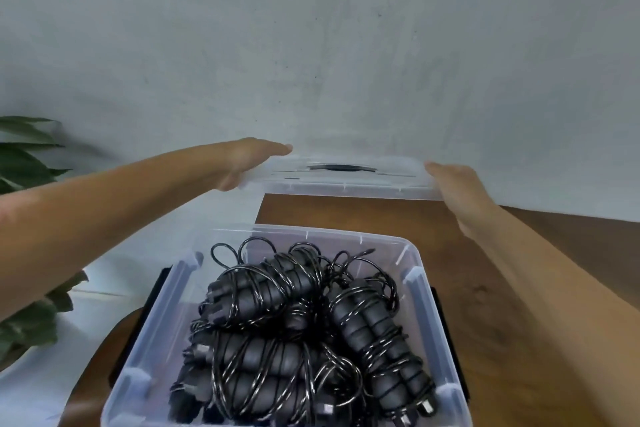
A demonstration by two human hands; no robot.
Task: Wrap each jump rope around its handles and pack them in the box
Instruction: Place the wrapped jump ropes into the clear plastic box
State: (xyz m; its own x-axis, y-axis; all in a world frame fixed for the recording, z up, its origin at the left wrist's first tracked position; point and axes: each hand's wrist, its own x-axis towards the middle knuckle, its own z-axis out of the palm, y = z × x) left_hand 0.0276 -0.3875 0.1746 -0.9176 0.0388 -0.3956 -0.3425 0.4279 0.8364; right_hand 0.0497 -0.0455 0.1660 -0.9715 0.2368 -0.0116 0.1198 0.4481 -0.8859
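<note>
A clear plastic box (420,282) stands on the brown table near me. Several black jump ropes (284,315), each wound around its grey foam handles, are piled inside it. Beyond the box, a clear lid (343,180) with a dark handle is held above the table. My left hand (249,161) holds the lid's left end, fingers extended over the top and thumb under the edge. My right hand (457,191) holds its right end with fingers stretched along the side.
The wooden table (485,253) runs to the right and behind the box. A leafy plant (24,163) stands at the left edge. A pale wall fills the background. Black latches (435,302) flank the box sides.
</note>
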